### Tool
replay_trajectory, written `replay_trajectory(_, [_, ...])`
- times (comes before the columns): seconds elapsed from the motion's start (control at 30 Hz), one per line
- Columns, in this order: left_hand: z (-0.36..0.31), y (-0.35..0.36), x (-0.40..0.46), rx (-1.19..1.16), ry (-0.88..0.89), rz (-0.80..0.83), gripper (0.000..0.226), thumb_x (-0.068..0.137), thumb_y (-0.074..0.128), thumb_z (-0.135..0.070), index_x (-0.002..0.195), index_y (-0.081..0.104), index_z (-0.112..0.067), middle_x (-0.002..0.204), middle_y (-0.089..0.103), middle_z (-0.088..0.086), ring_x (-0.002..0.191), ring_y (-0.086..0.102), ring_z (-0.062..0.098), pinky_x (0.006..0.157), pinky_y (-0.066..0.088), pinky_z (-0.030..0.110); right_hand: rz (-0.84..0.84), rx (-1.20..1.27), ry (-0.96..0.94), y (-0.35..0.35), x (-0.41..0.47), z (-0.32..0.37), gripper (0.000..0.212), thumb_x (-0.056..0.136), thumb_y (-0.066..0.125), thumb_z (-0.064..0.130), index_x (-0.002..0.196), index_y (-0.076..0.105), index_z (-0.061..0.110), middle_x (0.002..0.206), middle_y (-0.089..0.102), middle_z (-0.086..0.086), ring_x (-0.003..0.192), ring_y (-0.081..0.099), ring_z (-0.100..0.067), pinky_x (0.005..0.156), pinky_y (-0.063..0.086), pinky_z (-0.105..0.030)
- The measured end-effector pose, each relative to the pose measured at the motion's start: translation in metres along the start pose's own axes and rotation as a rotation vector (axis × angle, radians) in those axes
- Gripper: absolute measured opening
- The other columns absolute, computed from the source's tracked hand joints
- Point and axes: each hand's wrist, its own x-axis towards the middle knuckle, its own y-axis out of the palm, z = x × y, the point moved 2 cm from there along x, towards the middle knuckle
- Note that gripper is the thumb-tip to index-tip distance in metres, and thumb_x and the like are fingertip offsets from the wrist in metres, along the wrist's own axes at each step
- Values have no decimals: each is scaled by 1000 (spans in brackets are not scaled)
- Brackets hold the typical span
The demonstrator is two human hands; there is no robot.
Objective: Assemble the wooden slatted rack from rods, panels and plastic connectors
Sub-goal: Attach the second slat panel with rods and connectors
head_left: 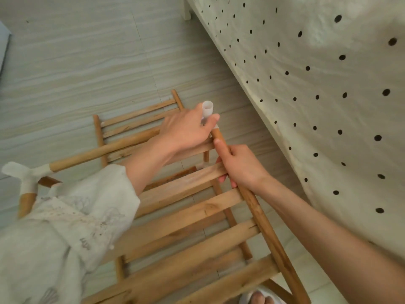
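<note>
Over the pale tiled floor (76, 62), head view: left hand (186, 130) pinches a white plastic tube connector (207, 108) on the end of a round wooden rod (258, 207); right hand (238, 165) grips that rod. One slatted wooden panel (192, 218) fitted, another (135, 123) lies loose on the floor. Roughly halfway.

A pale grey floor of wood-grain tiles (76, 62) carries everything here. A loose wooden slatted panel with round side rods (133, 119) lies flat on it. To the right stands a white bed draped in cream fabric with black dots (317, 84), its white leg (187, 12) on the tiles.
</note>
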Motion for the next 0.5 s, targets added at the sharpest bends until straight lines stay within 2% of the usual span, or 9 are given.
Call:
replay_trajectory(0.1, [12,-10,3,-148,-22,54,47,100,32,-41,139,36,-15,135,52,11,122,48,32,96,35,38,-24,-71,-27,-5,17,10,54,99,32,47,70,57,9,56,58,-6,28,46,-4,42,42,-16])
replay_trajectory(0.17, [22,-21,-4,-181,-31,74,51,100,36,-30,148,23,-18,145,42,12,129,42,31,104,34,36,-68,-150,-46,-7,32,18,55,98,35,49,70,61,9,57,60,-9,38,53,-11,52,46,-20])
replay_trajectory(0.23, [31,-38,-22,-130,-12,103,53,99,37,-22,149,21,-17,150,34,12,133,37,28,108,30,34,-117,-269,-53,-8,44,28,53,97,36,49,82,65,7,80,67,-15,68,62,-24,71,49,-29])
replay_trajectory(0.33, [48,-65,-58,-102,-14,214,47,100,37,-20,146,30,-16,151,32,8,133,38,23,107,29,27,-164,-487,-1,-2,39,44,43,99,34,42,109,60,9,115,59,-15,110,53,-33,92,44,-42])
replay_trajectory(0.43, [68,-97,-100,-95,-38,291,42,101,38,-20,143,37,-16,148,38,7,133,38,22,104,29,23,-163,-666,-58,13,4,67,45,98,35,33,139,38,14,138,40,-12,127,36,-31,104,33,-48])
replay_trajectory(0.5, [80,-120,-128,-110,-60,285,39,101,38,-23,139,43,-17,144,44,5,130,42,20,100,32,20,-116,-749,-146,27,-21,85,48,98,36,35,140,37,12,143,37,-11,130,34,-31,106,31,-47])
